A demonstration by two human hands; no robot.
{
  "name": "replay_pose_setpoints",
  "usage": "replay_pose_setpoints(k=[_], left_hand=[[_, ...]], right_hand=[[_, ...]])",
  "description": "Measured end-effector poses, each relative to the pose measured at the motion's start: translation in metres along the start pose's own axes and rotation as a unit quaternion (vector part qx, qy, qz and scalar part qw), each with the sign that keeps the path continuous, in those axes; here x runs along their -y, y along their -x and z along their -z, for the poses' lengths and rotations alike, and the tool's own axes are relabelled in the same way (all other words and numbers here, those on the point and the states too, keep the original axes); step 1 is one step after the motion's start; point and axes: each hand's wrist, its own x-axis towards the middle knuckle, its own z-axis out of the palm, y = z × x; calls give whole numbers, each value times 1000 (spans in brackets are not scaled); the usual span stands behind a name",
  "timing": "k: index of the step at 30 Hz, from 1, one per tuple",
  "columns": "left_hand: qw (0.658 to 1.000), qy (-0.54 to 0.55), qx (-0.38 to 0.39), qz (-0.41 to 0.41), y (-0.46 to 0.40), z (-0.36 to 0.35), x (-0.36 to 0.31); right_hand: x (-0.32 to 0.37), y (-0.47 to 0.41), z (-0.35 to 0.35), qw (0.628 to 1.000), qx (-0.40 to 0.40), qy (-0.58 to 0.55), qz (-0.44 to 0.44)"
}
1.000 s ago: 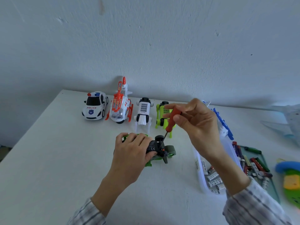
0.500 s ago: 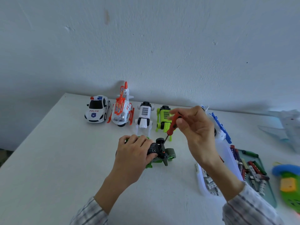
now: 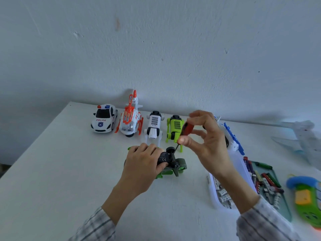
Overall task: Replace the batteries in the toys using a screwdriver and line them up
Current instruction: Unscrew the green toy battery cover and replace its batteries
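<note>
My left hand grips a green and black toy vehicle lying upside down on the white table. My right hand pinches the red handle of a small screwdriver, whose thin shaft points down at the toy's black underside. Behind them, along the wall, stand a police car, an orange and white helicopter, a white robot dog and a green robot dog.
At the right lie a clear white box of batteries, a green tray with more batteries, a blue and white toy, a pale plane and a green and blue toy.
My right hand has shifted its fingers on the screwdriver handle, as in a turn. The view has tilted up slightly. My left hand still holds the toy in place.
</note>
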Motion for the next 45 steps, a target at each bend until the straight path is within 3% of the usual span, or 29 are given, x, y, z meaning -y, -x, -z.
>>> replay_pose_setpoints(k=[3,8,12,16,25,31,40,45], left_hand=[[1000,3,-4,0,1,0,-1],[1000,2,-5,4,1,1,-1],[1000,0,-1,0,5,0,-2],[1000,-2,-2,0,4,1,-2],[1000,7,-3,-6,4,4,-2],[1000,5,-4,-15,2,3,0],[1000,4,-4,-13,1,3,0],[1000,11,4,-7,1,4,0]], right_hand=[[-5,2,-5,997,-48,-59,5],[-6,8,-7,994,-51,-92,9],[-9,-1,-1,997,-57,-45,-32],[-4,-1,-8,988,-70,-136,2],[-3,8,-9,996,-47,-76,-19],[3,14,-20,999,-35,7,30],[6,14,-21,998,-43,-4,47],[0,9,-15,994,-65,-88,-10]])
